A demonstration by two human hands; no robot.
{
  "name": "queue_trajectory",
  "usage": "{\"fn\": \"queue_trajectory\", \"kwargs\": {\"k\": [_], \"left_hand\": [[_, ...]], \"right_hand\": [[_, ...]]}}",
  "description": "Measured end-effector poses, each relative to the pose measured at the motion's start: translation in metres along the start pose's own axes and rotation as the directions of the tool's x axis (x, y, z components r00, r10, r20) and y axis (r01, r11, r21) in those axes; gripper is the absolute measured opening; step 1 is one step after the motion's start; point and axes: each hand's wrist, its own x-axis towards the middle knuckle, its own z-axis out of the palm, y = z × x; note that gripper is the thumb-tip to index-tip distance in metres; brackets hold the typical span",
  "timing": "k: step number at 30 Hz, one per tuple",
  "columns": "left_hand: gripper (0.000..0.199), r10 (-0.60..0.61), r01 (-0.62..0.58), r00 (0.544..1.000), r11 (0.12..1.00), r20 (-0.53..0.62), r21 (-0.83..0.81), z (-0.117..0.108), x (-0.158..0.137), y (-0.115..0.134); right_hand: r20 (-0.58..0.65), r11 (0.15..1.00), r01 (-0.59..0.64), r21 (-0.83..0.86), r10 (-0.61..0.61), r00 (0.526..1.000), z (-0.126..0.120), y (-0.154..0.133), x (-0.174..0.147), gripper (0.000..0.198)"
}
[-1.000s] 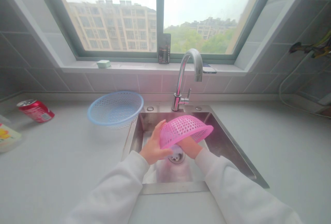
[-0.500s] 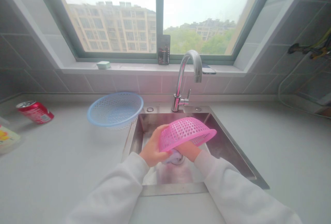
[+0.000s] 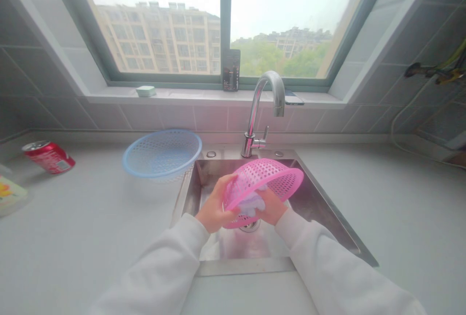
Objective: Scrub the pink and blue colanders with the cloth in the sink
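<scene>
Over the steel sink (image 3: 327,218) I hold a pink plastic colander (image 3: 267,169), tilted on its side with its opening partly toward me. My left hand (image 3: 217,208) grips its rim at the left. Inside the colander, my right hand (image 3: 271,206) is closed on a pale lavender cloth (image 3: 251,203) and presses it against the inner wall. Some of the right fingers are hidden behind the cloth and the rim. The drain (image 3: 250,226) shows just below the colander.
A chrome faucet (image 3: 251,116) arches over the sink's back edge. To the left stand a blue colander (image 3: 163,155), a tilted red can (image 3: 49,157) and a partly visible bottle (image 3: 10,196). A phone (image 3: 231,70) and a pale green block (image 3: 146,91) are on the windowsill.
The pink colander has tipped so that its opening shows more toward me. The right hand and cloth, largely hidden under it before, now show inside it.
</scene>
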Motion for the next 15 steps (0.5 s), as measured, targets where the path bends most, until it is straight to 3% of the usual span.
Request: {"fn": "queue_trajectory", "kwargs": {"k": [4, 7, 12, 15], "left_hand": [[0.086, -0.046, 0.042, 0.998, 0.993, -0.036, -0.112, 0.001, 0.001, -0.003], [0.099, -0.087, 0.080, 0.995, 0.985, -0.040, -0.153, 0.002, 0.002, -0.008], [0.127, -0.088, 0.076, 0.992, 0.988, -0.086, -0.135, -0.002, 0.005, -0.014], [0.129, -0.108, 0.097, 0.988, 0.990, -0.107, -0.106, -0.005, 0.006, -0.012]], "right_hand": [[0.098, 0.965, -0.182, 0.190, 0.165, 0.981, 0.017, -0.019, 0.006, 0.034], [0.124, 0.943, -0.234, 0.236, 0.210, 0.970, 0.023, -0.025, 0.008, 0.036], [-0.033, 0.868, -0.253, 0.426, 0.295, 0.955, 0.021, -0.022, 0.008, 0.037], [-0.122, 0.866, -0.204, 0.456, 0.289, 0.950, 0.021, -0.015, 0.009, 0.040]]}}
